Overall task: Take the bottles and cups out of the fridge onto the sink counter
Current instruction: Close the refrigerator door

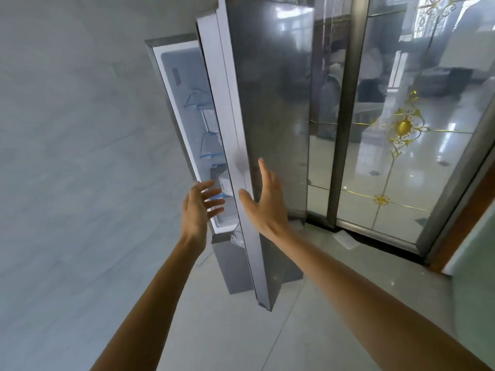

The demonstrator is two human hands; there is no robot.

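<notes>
A tall silver fridge stands ahead with its door (270,108) swung partly open, edge toward me. Through the narrow gap I see the white interior (187,103) with clear blue-edged shelves. A white carton-like item (225,186) sits low inside; I cannot make out bottles or cups. My left hand (199,210) is open with spread fingers at the gap, just in front of the lower shelves. My right hand (263,202) is open too, palm against the door's outer face near its edge. Neither hand holds anything.
A grey tiled wall (80,156) fills the left side. Glass sliding doors (401,143) with gold ornament stand to the right of the fridge, behind the open door. Pale floor tiles (241,330) lie below my arms. A wooden frame edge (466,223) shows at far right.
</notes>
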